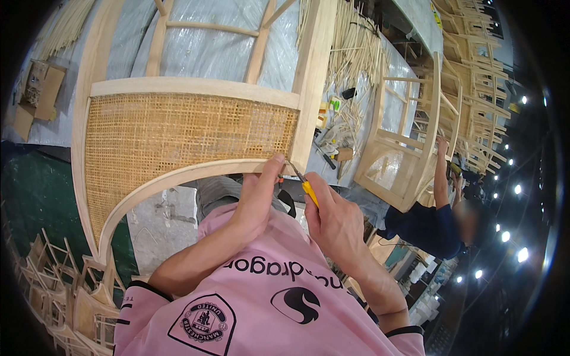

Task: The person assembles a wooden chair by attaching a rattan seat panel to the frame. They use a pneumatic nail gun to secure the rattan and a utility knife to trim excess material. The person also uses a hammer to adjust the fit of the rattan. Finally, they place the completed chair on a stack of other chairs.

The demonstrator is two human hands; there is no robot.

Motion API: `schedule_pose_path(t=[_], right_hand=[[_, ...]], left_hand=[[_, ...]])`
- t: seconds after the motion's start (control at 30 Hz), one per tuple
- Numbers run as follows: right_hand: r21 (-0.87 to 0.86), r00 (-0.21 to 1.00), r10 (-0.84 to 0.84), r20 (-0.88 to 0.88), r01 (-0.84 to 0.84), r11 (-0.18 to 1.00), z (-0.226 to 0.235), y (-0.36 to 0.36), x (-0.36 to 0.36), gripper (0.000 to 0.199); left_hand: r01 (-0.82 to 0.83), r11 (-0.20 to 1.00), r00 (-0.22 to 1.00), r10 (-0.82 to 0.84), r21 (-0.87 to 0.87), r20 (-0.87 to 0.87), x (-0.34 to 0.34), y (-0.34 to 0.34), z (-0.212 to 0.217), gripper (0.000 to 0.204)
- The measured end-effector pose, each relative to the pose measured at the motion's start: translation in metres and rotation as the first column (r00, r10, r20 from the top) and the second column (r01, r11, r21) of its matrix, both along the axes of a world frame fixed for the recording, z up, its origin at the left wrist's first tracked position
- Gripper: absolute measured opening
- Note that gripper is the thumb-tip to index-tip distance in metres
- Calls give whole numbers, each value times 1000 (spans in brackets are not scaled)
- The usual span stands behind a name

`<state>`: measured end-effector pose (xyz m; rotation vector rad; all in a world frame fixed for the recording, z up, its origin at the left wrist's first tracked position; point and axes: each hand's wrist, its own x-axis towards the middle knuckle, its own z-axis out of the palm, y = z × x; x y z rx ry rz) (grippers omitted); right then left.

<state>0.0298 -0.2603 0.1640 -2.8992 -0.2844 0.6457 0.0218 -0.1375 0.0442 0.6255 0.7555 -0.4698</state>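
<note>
A pale wooden chair frame (196, 88) with a woven cane panel (178, 133) lies in front of me. My left hand (258, 196) presses on the curved lower rail (172, 178) beside the panel's right corner. My right hand (335, 222) grips a yellow-handled tool (308, 191), whose metal tip touches the corner where the rail meets the upright post (312, 83). Both forearms rise from a pink shirt at the bottom.
Plastic sheeting (208, 50) covers the bench under the chair. Loose cane strips (353, 53) and small tools lie to the right. Another person (439, 219) in dark blue holds a second chair frame (404, 148). More frames are stacked at top right and lower left.
</note>
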Motion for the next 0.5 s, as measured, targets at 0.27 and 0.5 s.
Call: schedule_pose_path(t=[0.27, 0.5], right_hand=[[-52, 999, 32, -14, -33, 998, 1, 2, 2, 36], [-146, 978, 76, -192, -105, 984, 16, 5, 27, 21]], left_hand=[[6, 1000, 1000, -6, -3, 6, -1, 0, -1, 42], [10, 1000, 1000, -10, 2, -9, 1, 2, 2, 44]])
